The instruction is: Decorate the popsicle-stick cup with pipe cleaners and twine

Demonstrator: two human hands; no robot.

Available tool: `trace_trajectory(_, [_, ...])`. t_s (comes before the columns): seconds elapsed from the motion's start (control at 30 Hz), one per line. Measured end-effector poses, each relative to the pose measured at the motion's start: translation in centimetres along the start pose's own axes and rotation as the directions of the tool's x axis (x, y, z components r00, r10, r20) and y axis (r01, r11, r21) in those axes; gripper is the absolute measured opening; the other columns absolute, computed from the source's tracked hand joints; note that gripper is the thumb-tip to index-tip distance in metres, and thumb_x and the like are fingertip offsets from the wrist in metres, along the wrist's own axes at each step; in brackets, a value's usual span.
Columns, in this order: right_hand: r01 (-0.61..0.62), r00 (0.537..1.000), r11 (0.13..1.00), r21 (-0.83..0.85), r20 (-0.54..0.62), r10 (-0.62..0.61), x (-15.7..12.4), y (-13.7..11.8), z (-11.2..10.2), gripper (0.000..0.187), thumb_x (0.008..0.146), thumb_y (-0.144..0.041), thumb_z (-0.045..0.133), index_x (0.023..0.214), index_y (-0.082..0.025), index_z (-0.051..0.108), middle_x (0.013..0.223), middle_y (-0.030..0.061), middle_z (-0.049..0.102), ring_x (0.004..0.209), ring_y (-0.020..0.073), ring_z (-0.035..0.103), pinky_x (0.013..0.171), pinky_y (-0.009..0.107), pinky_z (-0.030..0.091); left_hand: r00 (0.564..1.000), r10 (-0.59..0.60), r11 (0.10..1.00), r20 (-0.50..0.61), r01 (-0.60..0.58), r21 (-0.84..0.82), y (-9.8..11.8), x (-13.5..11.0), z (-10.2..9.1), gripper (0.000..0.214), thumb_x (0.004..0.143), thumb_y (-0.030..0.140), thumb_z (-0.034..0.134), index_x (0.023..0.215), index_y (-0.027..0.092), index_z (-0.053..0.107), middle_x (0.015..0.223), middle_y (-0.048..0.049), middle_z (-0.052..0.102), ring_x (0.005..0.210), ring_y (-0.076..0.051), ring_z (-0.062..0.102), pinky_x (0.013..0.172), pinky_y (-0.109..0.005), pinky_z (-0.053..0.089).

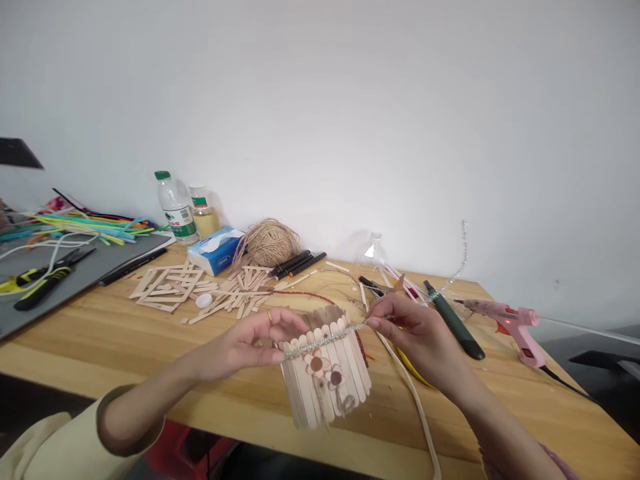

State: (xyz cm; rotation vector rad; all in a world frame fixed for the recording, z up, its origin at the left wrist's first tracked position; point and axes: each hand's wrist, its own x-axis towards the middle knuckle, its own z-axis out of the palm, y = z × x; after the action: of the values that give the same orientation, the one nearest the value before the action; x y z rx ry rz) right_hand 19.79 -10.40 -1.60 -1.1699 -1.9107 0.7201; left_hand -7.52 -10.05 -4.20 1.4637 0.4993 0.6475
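Note:
In front of me is a holder made of upright craft sticks (305, 393), with flower shapes and twine stems on its side. My left hand (265, 340) grips its left upper edge, thumb outside and fingers behind. A silvery tinsel pipe cleaner (325, 341) lies across the sticks near their tops, its left end by my left thumb. My right hand (413, 333) pinches this pipe cleaner just past the holder's right edge. The long free end rises behind that hand, up to the right. A reddish pipe cleaner (361, 347) shows at the holder's right side.
A pink glue gun (515, 323) and a dark green cutter (453, 320) lie to the right. Behind are loose craft sticks (240, 293), a twine ball (270, 241), markers (295, 265), a tissue pack (216, 250) and a bottle (176, 210). Pliers (47, 283) rest on a grey mat at left.

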Motion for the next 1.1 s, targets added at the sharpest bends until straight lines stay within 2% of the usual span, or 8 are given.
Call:
trace_trajectory(0.2, [-0.036,0.999,0.999,0.039,0.025,0.035,0.2,-0.3,0.2,0.023,0.079,-0.039,0.059,0.066,-0.019,0.058,0.066,0.0004,0.057,0.063,0.0139,0.05,0.059,0.026,0.04,0.998,-0.062,0.997,0.001,0.062,0.043,-0.5,-0.6,-0.4,0.034,0.08,0.027,0.061,0.114,0.025,0.055,0.1,-0.0031,0.065,0.094,-0.019,0.057,0.083,-0.029,0.04])
trace_trajectory(0.33, [-0.063,0.997,0.99,0.124,0.051,0.057,0.4,-0.2,0.3,0.024,0.076,-0.04,0.062,0.065,-0.019,0.059,0.066,0.0003,0.057,0.064,0.0138,0.049,0.059,0.026,0.038,0.997,-0.074,0.996,-0.014,0.074,0.041,-0.8,-0.8,-0.6,0.031,0.079,0.027,0.062,0.11,0.024,0.058,0.097,-0.0038,0.067,0.094,-0.02,0.059,0.084,-0.032,0.04])
trace_trajectory(0.47, [-0.086,0.994,0.961,0.262,0.086,0.066,0.4,0.1,0.4,0.026,0.074,-0.042,0.065,0.067,-0.018,0.06,0.067,0.0003,0.056,0.064,0.0134,0.048,0.06,0.026,0.038,0.999,-0.039,0.998,-0.009,0.04,0.041,-1.1,-1.0,-1.1,0.029,0.078,0.027,0.064,0.107,0.024,0.062,0.1,-0.0046,0.069,0.095,-0.023,0.061,0.09,-0.037,0.039])
trace_trajectory(0.63, [-0.097,0.993,0.926,0.365,0.105,0.062,0.3,0.0,0.6,0.027,0.071,-0.041,0.068,0.064,-0.017,0.058,0.064,-0.0014,0.053,0.062,0.0116,0.046,0.057,0.025,0.037,0.999,0.04,0.999,0.024,-0.04,0.029,-1.7,-1.3,-1.9,0.029,0.075,0.025,0.067,0.104,0.02,0.065,0.095,-0.0058,0.073,0.092,-0.022,0.064,0.103,-0.042,0.027])
trace_trajectory(0.87, [-0.11,0.988,0.879,0.463,0.151,0.044,-0.1,-1.1,1.0,0.029,0.07,-0.045,0.068,0.063,-0.018,0.057,0.064,-0.0023,0.051,0.061,0.0115,0.045,0.056,0.025,0.035,0.997,0.077,0.994,0.009,-0.077,-0.073,-2.6,-1.2,-2.4,0.023,0.073,0.029,0.069,0.095,0.022,0.071,0.091,-0.0086,0.073,0.086,-0.025,0.065,0.085,-0.042,0.042])
trace_trajectory(0.97, [-0.087,0.987,0.872,0.482,0.162,0.01,-0.1,-1.4,1.0,0.028,0.07,-0.043,0.069,0.063,-0.018,0.057,0.067,-0.0013,0.053,0.065,0.0122,0.047,0.06,0.026,0.037,0.994,0.105,0.994,0.034,-0.104,-0.033,-2.4,-1.0,-2.7,0.02,0.07,0.032,0.071,0.088,0.022,0.074,0.088,-0.009,0.073,0.086,-0.026,0.063,0.082,-0.041,0.043])
trace_trajectory(1.1, [-0.042,0.989,0.881,0.472,0.144,-0.03,-0.1,-1.3,1.0,0.026,0.071,-0.04,0.069,0.063,-0.018,0.057,0.069,-0.0014,0.053,0.065,0.012,0.047,0.059,0.026,0.037,0.974,0.197,0.977,0.112,-0.205,0.059,-1.7,-0.6,-3.0,0.017,0.071,0.033,0.07,0.086,0.026,0.076,0.067,-0.0062,0.072,0.071,-0.022,0.062,0.074,-0.037,0.043])
